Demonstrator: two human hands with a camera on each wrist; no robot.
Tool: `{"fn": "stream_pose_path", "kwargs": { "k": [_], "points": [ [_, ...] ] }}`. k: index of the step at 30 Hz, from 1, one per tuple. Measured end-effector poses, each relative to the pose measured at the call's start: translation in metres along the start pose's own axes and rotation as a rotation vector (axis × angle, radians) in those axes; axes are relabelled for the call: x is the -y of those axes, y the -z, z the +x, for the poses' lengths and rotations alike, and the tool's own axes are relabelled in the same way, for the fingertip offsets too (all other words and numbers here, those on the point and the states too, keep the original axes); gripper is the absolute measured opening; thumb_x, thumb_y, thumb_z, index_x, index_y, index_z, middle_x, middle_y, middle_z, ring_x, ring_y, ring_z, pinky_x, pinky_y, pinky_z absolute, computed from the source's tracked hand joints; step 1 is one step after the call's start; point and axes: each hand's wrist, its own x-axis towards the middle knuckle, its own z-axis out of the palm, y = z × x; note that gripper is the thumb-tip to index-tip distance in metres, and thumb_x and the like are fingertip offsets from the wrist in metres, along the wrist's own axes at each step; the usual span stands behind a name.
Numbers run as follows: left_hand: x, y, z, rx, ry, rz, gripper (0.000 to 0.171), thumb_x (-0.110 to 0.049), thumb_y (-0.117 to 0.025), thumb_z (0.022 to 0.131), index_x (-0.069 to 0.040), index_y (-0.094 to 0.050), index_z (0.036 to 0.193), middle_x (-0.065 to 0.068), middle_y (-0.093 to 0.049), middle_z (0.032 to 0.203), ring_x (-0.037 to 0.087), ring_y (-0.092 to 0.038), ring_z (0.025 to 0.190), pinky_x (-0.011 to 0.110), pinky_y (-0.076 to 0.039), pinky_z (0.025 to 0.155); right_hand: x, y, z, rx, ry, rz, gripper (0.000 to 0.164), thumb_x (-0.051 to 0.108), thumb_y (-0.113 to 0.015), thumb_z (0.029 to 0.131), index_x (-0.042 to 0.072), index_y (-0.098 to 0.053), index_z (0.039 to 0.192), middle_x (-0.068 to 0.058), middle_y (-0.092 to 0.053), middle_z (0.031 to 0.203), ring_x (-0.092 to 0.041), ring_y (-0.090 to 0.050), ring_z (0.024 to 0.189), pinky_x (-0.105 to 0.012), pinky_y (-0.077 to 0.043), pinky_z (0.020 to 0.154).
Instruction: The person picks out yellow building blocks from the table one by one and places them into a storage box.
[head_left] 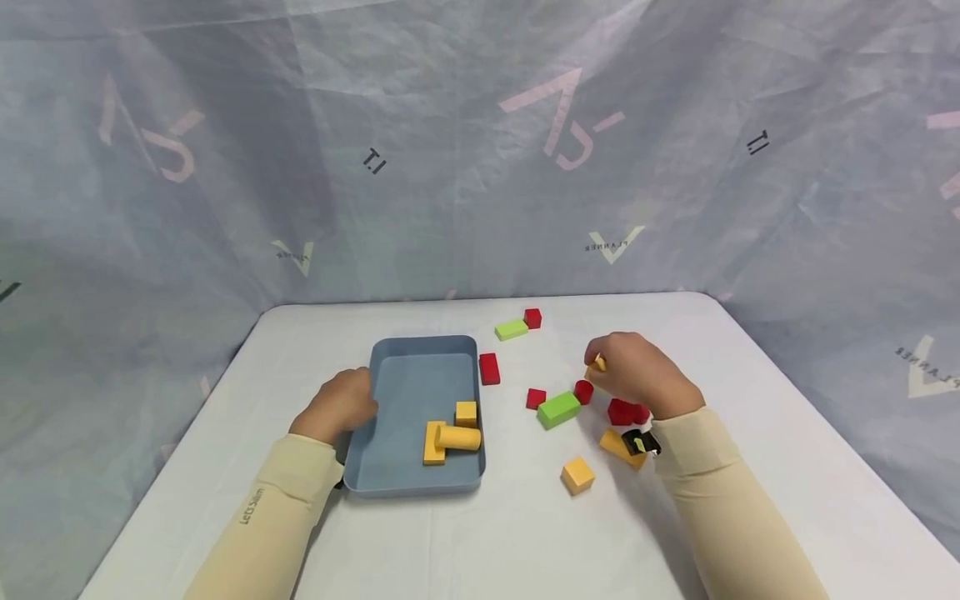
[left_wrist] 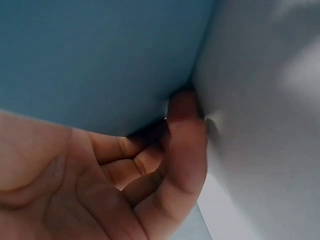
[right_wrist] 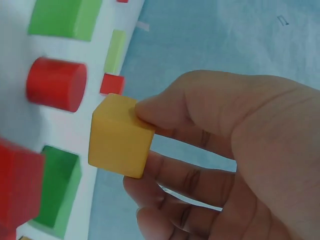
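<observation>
My left hand (head_left: 339,407) grips the left rim of a blue-grey tray (head_left: 405,479). In the left wrist view its curled fingers (left_wrist: 185,150) lie against the outside of the tray wall (left_wrist: 95,60); the thumb is hidden there. Inside the tray, a yellow cylinder (head_left: 459,438) leans across a flat yellow block (head_left: 433,454), beside a yellow cube (head_left: 466,414). Right of the tray, above the table, my right hand (head_left: 637,371) pinches another yellow cube (right_wrist: 120,137) between thumb and fingers. A red cylinder (right_wrist: 56,84) stands on the table near it.
Around the right hand lie a green block (head_left: 558,410), a small red block (head_left: 536,398), red pieces (head_left: 622,412) and a yellow cylinder (head_left: 617,446). Nearer sits a yellow cube (head_left: 577,475). A red block (head_left: 489,369) lies against the tray's right side; a light green block (head_left: 512,330) and red cube (head_left: 532,318) lie farther back.
</observation>
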Motion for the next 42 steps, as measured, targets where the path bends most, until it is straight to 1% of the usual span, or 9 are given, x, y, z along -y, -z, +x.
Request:
{"fn": "stream_pose_path", "kwargs": {
  "k": [3,8,14,20,22,25,29,36,42],
  "points": [
    [0.001,0.001,-0.001,-0.008,-0.009,-0.007,0.021,0.0,-0.053,0.082,0.006,-0.054,0.102,0.011,-0.055,0.078,0.025,-0.051,0.067,0.039,-0.045,0.056,0.005,0.004,0.001,-0.011,-0.003,0.012,0.014,0.019,-0.065,0.082,0.018,-0.068,0.096,0.002,-0.061,0.085,-0.017,-0.052,0.075,-0.038,-0.048,0.068],
    [0.004,0.002,0.0,-0.029,-0.005,-0.028,0.027,0.001,-0.054,0.08,0.007,-0.055,0.106,0.011,-0.056,0.078,0.025,-0.051,0.066,0.039,-0.045,0.056,0.012,0.011,0.0,-0.008,0.016,0.036,0.014,0.02,-0.066,0.083,0.017,-0.068,0.097,0.002,-0.061,0.084,-0.018,-0.051,0.075,-0.037,-0.047,0.068],
    [0.005,0.003,-0.001,-0.043,-0.011,-0.053,0.026,0.0,-0.055,0.079,0.007,-0.055,0.104,0.011,-0.056,0.077,0.025,-0.051,0.065,0.039,-0.044,0.056,0.017,0.016,-0.001,-0.016,0.04,0.038,0.015,0.02,-0.066,0.083,0.017,-0.068,0.098,0.002,-0.061,0.084,-0.017,-0.051,0.076,-0.037,-0.047,0.068],
    [0.004,0.006,-0.004,-0.052,0.003,0.007,0.015,-0.008,-0.058,0.081,0.003,-0.059,0.092,0.01,-0.054,0.068,0.023,-0.049,0.058,0.036,-0.041,0.048,0.019,0.02,0.002,-0.013,0.018,0.066,0.016,0.019,-0.064,0.084,0.018,-0.068,0.099,0.002,-0.06,0.086,-0.017,-0.051,0.076,-0.036,-0.047,0.065],
    [0.003,0.007,-0.005,-0.041,0.025,0.031,0.019,-0.014,-0.059,0.083,0.002,-0.06,0.092,0.009,-0.054,0.067,0.022,-0.049,0.058,0.036,-0.041,0.048,0.021,0.021,0.003,-0.01,0.005,0.076,0.016,0.019,-0.064,0.084,0.019,-0.067,0.1,0.002,-0.06,0.087,-0.018,-0.052,0.075,-0.036,-0.047,0.064],
    [0.002,0.009,-0.007,-0.017,0.052,0.05,0.03,-0.024,-0.06,0.086,0.003,-0.061,0.1,0.009,-0.055,0.071,0.022,-0.05,0.061,0.037,-0.041,0.05,0.026,0.022,0.004,-0.001,-0.007,0.086,0.016,0.02,-0.065,0.084,0.021,-0.067,0.1,0.002,-0.06,0.087,-0.018,-0.052,0.075,-0.036,-0.048,0.064],
    [0.0,0.009,-0.009,-0.006,0.068,0.068,0.038,-0.029,-0.059,0.088,0.004,-0.06,0.106,0.009,-0.057,0.076,0.023,-0.051,0.065,0.038,-0.043,0.053,0.032,0.023,0.004,-0.013,0.016,0.084,0.016,0.019,-0.064,0.083,0.021,-0.066,0.099,0.003,-0.06,0.085,-0.017,-0.052,0.075,-0.036,-0.047,0.065],
    [0.0,0.013,-0.012,-0.019,0.049,0.072,0.019,-0.021,-0.053,0.088,-0.005,-0.06,0.083,0.007,-0.052,0.065,0.022,-0.048,0.057,0.036,-0.039,0.046,0.048,0.028,0.006,-0.033,0.078,0.088,0.016,0.018,-0.065,0.083,0.02,-0.067,0.099,0.005,-0.059,0.086,-0.015,-0.051,0.074,-0.034,-0.047,0.064],
    [0.003,0.016,-0.014,0.009,0.038,0.076,0.018,-0.02,-0.053,0.087,-0.008,-0.06,0.076,0.007,-0.051,0.064,0.021,-0.047,0.055,0.035,-0.039,0.045,0.062,0.028,0.01,-0.056,0.132,0.082,0.016,0.018,-0.065,0.083,0.019,-0.067,0.099,0.006,-0.058,0.086,-0.014,-0.051,0.074,-0.033,-0.047,0.065]
  ]
}}
